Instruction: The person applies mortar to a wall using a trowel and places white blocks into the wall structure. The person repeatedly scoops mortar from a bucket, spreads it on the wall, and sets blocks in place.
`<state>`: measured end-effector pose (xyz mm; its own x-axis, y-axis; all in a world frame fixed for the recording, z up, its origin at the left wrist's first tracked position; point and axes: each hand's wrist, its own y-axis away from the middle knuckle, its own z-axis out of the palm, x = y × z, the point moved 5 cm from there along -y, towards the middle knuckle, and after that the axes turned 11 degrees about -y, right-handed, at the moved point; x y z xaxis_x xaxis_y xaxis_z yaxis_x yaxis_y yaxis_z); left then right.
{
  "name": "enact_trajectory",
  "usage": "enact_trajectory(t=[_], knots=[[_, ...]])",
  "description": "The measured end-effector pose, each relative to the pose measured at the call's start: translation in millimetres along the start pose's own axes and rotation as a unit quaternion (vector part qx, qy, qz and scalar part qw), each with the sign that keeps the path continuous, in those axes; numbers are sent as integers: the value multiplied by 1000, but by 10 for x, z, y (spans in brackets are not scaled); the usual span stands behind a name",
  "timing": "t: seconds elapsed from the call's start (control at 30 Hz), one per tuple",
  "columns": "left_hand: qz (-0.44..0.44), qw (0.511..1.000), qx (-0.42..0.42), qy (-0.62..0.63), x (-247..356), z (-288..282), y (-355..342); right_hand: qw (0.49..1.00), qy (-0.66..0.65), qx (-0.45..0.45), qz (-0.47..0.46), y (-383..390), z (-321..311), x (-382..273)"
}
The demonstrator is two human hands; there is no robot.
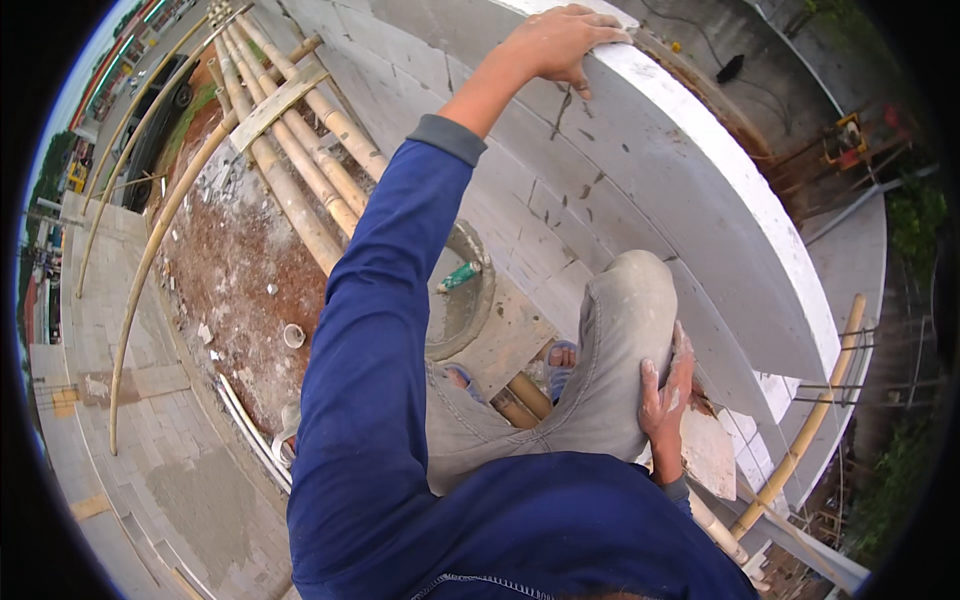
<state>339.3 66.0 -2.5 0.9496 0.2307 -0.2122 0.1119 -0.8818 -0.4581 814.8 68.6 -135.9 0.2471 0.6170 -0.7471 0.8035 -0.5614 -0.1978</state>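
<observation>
My left hand [570, 45] rests over the white top edge of a grey block wall [640, 190]. Its fingers lie along the top, and the thumb hangs down on the wall's near face. My right hand [668, 395] lies against the outer side of my bent right knee, fingers extended and thumb apart, holding nothing. Between my left arm and the wall, a round tub [487, 315] contains wet grey mortar [455, 312]. A green handle-like piece [460, 277] lies in it; what it belongs to is hidden. My left sleeve covers part of the tub.
Bamboo poles [300, 165] with a plank [280, 108] across them run along the wall. Below is reddish ground [235, 290] with a white cup [293, 335]. Another block wall [190, 500] stands at left; a bamboo pole [800, 440] slants at right beside thin metal rods.
</observation>
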Motion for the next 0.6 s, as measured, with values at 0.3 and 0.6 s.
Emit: enact_trajectory(t=[0.3, 0.6], knots=[[-34, 999, -9, -5, -16, 106, -56, 1000, 8, 19, 2, 46, -62, -14], [-26, 1000, 4, 11, -37, 187, -79, 1000, -14, 26, -5, 57, -57, -5]])
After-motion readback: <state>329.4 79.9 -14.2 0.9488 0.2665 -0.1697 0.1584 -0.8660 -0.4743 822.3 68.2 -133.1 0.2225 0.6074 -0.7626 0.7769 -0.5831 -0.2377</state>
